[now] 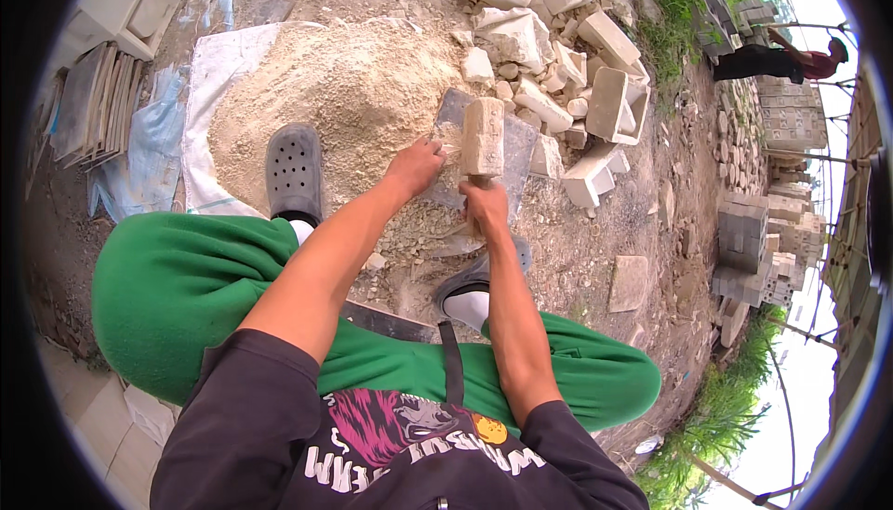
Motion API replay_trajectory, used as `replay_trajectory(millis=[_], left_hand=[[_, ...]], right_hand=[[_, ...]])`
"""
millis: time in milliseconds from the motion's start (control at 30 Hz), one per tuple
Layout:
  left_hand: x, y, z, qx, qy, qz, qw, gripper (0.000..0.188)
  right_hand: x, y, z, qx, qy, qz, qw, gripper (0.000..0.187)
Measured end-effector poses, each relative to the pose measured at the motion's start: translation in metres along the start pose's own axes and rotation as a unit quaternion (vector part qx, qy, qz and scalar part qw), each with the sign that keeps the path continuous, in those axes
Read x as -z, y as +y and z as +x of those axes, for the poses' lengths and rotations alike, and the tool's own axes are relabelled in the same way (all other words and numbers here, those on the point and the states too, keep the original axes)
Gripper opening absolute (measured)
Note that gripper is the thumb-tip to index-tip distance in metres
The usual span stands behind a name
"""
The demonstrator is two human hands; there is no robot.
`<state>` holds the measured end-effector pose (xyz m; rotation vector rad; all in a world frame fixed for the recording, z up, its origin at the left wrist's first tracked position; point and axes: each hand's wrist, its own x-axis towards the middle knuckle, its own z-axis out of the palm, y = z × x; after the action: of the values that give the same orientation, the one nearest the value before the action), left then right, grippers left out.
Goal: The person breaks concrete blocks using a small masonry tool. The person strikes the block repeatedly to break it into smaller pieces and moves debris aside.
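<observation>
My right hand (486, 205) is wrapped round the short handle of a mallet (484, 138). The mallet's thick, block-like head is pale with dust and stands over a flat dark slab (524, 149) on the ground. To the left of it, my left hand (416, 166) has its fingers curled together at the slab's edge. Pale bits lie by its fingertips; what it pinches, if anything, is too small to make out. A heap of crushed pale rubble (344, 77) spreads beyond my left hand, partly over a white sheet (209, 82).
Broken pale blocks (549, 91) are piled beyond the slab. My feet, in grey clogs (294, 170), stand either side of the work. Flat panels (93, 105) lean at the left beside blue sheeting (139, 156). Grey blocks (742, 235) are stacked at right; another person (786, 61) is farther off.
</observation>
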<state>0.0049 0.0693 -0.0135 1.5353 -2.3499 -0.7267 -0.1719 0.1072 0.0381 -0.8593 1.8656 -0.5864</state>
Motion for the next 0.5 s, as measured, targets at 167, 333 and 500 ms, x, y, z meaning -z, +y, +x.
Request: replay_trajectory(millis=[167, 333, 500], left_hand=[[0.004, -0.003, -0.004, -0.019, 0.004, -0.001, 1.0, 0.023], [0.007, 0.001, -0.002, -0.035, 0.015, -0.005, 0.999, 0.025], [0.007, -0.004, -0.001, -0.026, 0.004, -0.009, 1.0, 0.026]], right_hand=[[0.006, -0.02, 0.002, 0.085, 0.037, -0.015, 0.996, 0.019], [-0.002, 0.008, 0.007, 0.124, 0.051, 0.006, 0.991, 0.024], [-0.008, 0.038, 0.017, -0.021, -0.013, 0.076, 0.997, 0.025]])
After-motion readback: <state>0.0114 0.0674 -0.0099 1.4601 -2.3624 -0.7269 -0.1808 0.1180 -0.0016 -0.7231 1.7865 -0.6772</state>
